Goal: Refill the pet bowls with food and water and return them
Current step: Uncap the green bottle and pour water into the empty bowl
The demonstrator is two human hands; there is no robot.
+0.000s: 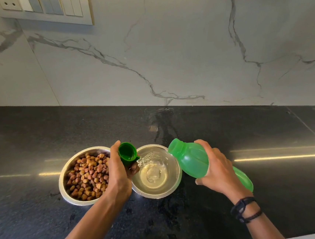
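Note:
Two steel pet bowls stand side by side on the black counter (231, 135). The left bowl (64, 178) is full of brown kibble (89, 176). The right bowl (175, 181) holds some clear, rippling water (153, 169). My right hand (218, 168) grips a green plastic bottle (190, 158), tilted with its open mouth over the right bowl's rim. My left hand (119, 173) holds the green bottle cap (127, 152), open side up, between the two bowls and partly over the kibble bowl.
A white marble wall (165, 51) rises behind the counter, with a switch and socket panel (49, 8) at the upper left. The counter's front edge runs along the bottom right of the view. A dark band circles my right wrist (245, 209).

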